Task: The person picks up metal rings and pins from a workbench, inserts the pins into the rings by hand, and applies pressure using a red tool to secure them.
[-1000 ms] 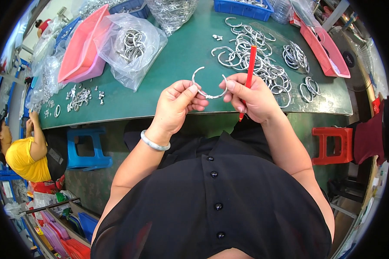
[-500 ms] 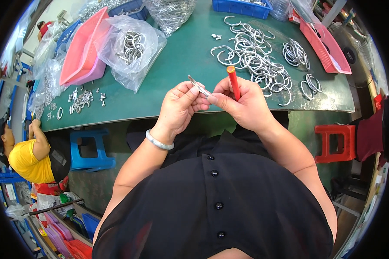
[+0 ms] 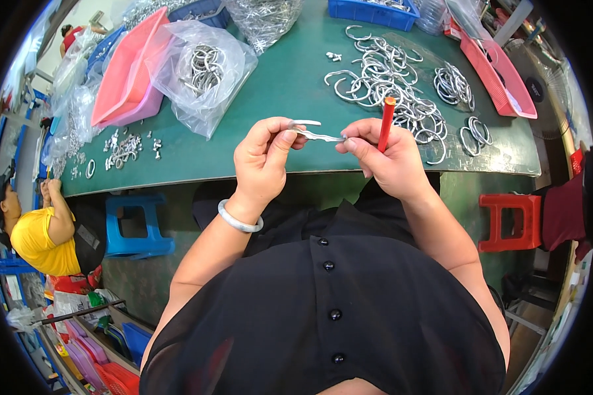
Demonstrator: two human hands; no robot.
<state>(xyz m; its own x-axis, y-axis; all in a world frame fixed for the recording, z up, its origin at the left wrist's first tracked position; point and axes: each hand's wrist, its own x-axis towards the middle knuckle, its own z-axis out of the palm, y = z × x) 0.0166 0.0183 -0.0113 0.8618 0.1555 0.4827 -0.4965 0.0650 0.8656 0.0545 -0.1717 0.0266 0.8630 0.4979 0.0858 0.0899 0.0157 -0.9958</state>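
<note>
Above the table's near edge, my left hand (image 3: 262, 155) pinches a thin silver bangle (image 3: 321, 137) between thumb and fingers. One arm of it juts up and right past my fingertips; the lower arm looks wavy and runs across to my right hand (image 3: 392, 164). There, the thumb and fingertips are closed at its far end. A red stick-like tool (image 3: 387, 124) with an orange end stands upright, held in the same right hand; its lower end is hidden in the palm. Just beyond lies a loose heap of silver open bangles (image 3: 389, 79).
A clear bag (image 3: 207, 79) of bangles and pink baskets (image 3: 128, 72) stand left; small metal parts (image 3: 125, 151) lie near them. Bangle bundles (image 3: 453, 85) and another pink basket (image 3: 497, 76) are right. A blue tray (image 3: 372, 13) stands far back. Someone in yellow (image 3: 43, 240) sits left.
My hands have moved apart, the right one shifting right with the red tool. The bangle has turned from slanting to nearly level and shows more of its length between the hands.
</note>
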